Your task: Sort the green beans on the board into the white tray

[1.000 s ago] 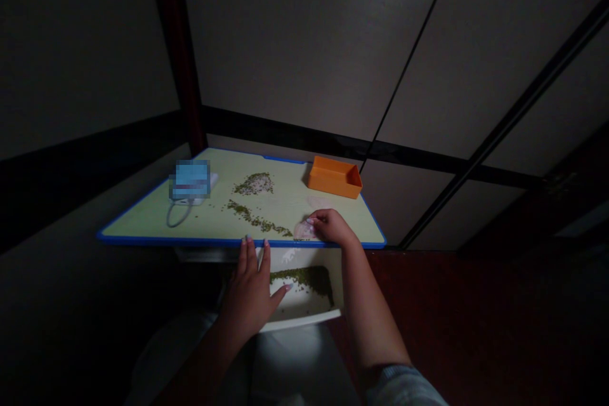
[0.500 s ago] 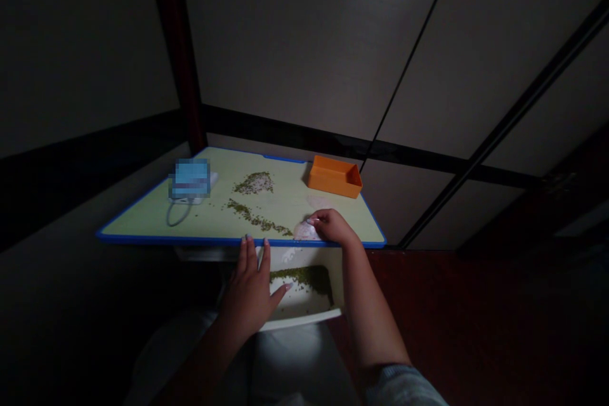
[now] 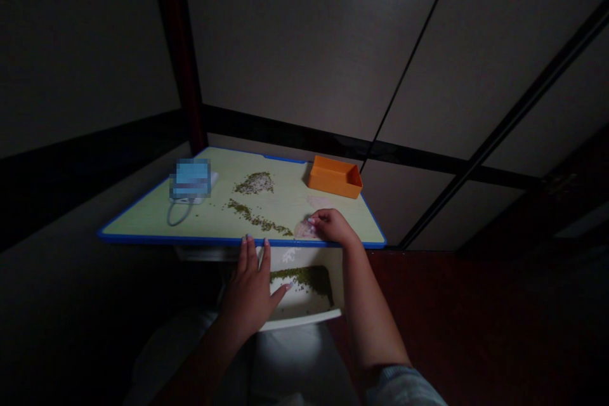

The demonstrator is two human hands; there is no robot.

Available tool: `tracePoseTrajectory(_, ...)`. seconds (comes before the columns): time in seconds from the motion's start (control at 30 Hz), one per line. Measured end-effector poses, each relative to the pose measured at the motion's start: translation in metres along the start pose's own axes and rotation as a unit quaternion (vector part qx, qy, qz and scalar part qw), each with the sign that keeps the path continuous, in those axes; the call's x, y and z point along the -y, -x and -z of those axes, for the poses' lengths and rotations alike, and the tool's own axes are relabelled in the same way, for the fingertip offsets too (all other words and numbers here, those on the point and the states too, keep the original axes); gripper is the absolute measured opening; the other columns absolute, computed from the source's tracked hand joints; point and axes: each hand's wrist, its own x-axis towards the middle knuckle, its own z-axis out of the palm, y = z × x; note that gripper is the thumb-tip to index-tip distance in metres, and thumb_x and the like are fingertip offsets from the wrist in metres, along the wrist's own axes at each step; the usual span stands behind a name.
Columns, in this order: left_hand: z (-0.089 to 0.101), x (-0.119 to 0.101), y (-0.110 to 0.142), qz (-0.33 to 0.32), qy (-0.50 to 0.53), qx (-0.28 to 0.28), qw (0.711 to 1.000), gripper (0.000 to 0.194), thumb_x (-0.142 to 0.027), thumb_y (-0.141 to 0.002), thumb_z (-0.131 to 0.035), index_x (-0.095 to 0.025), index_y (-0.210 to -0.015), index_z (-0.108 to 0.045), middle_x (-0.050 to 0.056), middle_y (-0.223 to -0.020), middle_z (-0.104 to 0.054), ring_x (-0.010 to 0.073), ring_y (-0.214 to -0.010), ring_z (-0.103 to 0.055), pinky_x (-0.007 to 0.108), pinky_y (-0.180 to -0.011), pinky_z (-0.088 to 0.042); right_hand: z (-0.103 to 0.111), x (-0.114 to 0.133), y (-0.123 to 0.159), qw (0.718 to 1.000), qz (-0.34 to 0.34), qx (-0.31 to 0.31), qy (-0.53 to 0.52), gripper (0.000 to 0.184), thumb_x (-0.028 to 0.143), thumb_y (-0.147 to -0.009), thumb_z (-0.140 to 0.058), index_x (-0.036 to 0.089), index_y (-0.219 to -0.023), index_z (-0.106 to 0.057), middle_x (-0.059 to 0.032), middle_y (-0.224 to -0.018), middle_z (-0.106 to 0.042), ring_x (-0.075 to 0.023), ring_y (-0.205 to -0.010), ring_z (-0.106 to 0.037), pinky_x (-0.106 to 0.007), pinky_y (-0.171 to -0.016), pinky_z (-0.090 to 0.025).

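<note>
One screen (image 3: 192, 177) (pixelated, unreadable); right hand (image 3: 328, 226) near grains (image 3: 267, 225).

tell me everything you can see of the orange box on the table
The orange box is an open-topped rectangular tray, plain orange, apparently plastic, with thin walls. The rim looks lower toward its right end. It sits upright near the far right corner of the table, long side roughly along the back edge. No hand touches it; the right hand is nearer the front edge. The visible part of its inside looks bare.
</note>
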Motion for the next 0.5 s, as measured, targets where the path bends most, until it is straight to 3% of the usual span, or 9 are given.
tracePoseTrajectory(0.5,-0.0052,0.0023,-0.0001,-0.005,0.004,-0.022,1.000,0.090,-0.049,-0.071,-0.063,-0.004,-0.141,-0.032,0.028,-0.153,-0.009,0.0401,-0.142,-0.007,0.049,-0.107,-0.032,0.0043,-0.0072,0.0023,0.999,-0.024,0.023,-0.032,0.028,0.040,-0.072,-0.059,0.014,-0.063,-0.061,0.0035,-0.051,-0.050,-0.0077,-0.049,-0.036,-0.021,-0.050,-0.030)
